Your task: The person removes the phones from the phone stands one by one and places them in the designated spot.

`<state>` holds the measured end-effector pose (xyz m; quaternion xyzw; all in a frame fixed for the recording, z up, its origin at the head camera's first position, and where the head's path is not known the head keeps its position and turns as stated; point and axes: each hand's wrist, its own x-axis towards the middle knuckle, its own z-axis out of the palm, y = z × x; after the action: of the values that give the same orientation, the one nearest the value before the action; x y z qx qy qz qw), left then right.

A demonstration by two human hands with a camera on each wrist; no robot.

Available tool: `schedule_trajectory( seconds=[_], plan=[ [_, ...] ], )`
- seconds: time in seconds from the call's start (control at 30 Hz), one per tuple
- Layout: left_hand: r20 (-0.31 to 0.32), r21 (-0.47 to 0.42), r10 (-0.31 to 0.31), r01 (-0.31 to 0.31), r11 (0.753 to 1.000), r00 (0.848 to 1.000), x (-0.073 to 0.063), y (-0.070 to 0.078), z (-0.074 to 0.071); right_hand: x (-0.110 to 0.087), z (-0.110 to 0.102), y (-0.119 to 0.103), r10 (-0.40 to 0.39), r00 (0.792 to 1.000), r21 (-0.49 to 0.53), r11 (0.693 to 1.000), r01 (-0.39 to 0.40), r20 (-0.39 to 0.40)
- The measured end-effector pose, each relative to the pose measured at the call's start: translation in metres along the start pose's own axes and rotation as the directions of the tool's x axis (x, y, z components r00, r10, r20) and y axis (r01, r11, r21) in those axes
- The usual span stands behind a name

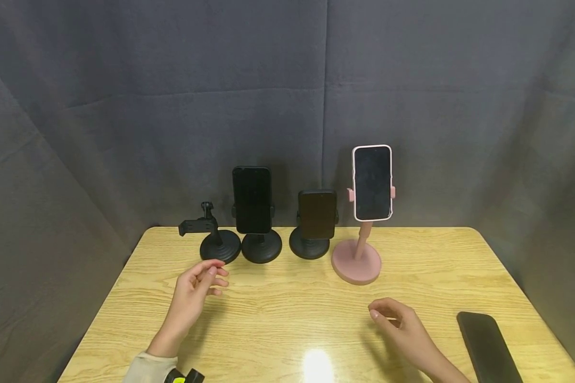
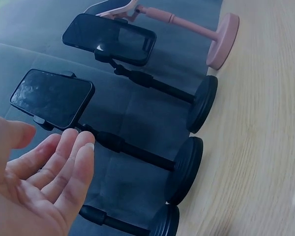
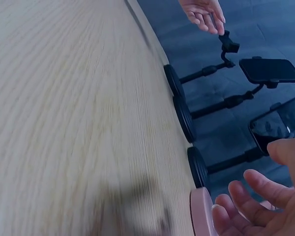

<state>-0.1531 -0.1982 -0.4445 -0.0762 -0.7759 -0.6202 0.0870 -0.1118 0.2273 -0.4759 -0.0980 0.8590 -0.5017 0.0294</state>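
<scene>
My left hand [image 1: 194,287] hovers over the table's left side with relaxed, slightly bent fingers and nothing in them. It is nearest to the black phone stand [image 1: 220,246], whose clamp carries no phone. Over the right front part of the table, my right hand [image 1: 400,327] hangs loosely curled, also holding nothing. Between that hand and the right edge lies a black phone [image 1: 489,346], flat on the wood. A pink stand [image 1: 356,263] behind the right hand bears a phone in a white-pink case [image 1: 372,183].
Two more black stands along the back hold upright phones: a taller dark phone [image 1: 252,199] and a lower phone [image 1: 318,214]. Behind the wooden table [image 1: 278,319] hangs a grey curtain [image 1: 196,106]. A wrist device [image 1: 184,376] sits on the left sleeve.
</scene>
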Motion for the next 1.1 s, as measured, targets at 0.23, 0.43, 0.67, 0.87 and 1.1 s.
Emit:
schedule_trajectory(
  seconds=[0.23,0.43,0.67,0.87,1.1],
  plan=[
    [-0.024,0.0,-0.001,0.001,1.0,1.0,0.007,0.001,0.001,0.011,0.015,-0.009,-0.028,0.999,0.062,0.998,0.026,0.031],
    [-0.039,0.006,0.007,-0.007,1.0,0.999,0.011,0.0,0.001,0.019,0.026,-0.012,-0.06,0.997,0.084,0.995,0.055,0.053],
    [-0.036,-0.005,-0.01,0.01,1.0,0.999,0.016,0.0,0.003,0.028,0.035,-0.019,-0.069,0.995,0.125,0.99,0.06,0.066],
    [-0.042,-0.005,-0.023,0.022,1.0,0.999,0.018,0.001,0.005,0.036,0.043,-0.022,-0.089,0.992,0.135,0.988,0.076,0.09],
    [-0.034,-0.004,-0.019,0.019,1.0,0.999,0.022,0.002,0.008,0.047,0.052,-0.026,-0.105,0.989,0.166,0.982,0.086,0.108]
  ],
)
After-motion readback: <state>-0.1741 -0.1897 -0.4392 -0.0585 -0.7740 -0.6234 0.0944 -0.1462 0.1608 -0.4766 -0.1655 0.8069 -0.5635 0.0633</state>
